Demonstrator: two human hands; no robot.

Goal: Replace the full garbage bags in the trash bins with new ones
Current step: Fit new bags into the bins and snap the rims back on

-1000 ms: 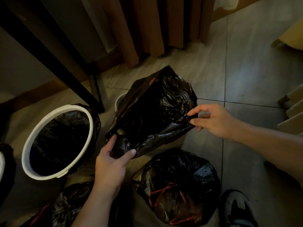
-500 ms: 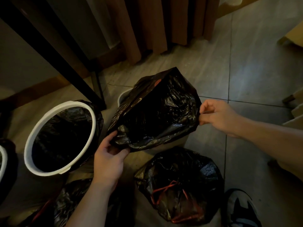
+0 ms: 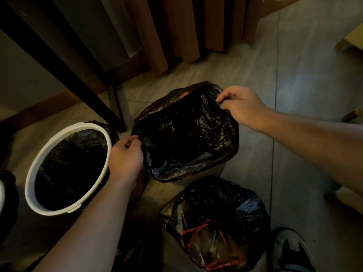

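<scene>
Right hand [image 3: 241, 107]: moved to far rim of bag [image 3: 186, 138], pinching it;
Left hand [image 3: 125, 156]: pinching near rim; I'm stretching its mouth wide

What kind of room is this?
Probably a bedroom or hotel room, though I can't be sure. Long brown curtains hang to a tiled floor, and a white-rimmed trash bin stands by a dark table leg.

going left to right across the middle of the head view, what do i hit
white-rimmed round trash bin lined in black → left hand → crinkled black plastic garbage bag, gripped at its edges by both hands → right hand. The tied bag nearer the camera overlaps these, so it is left out.
</scene>
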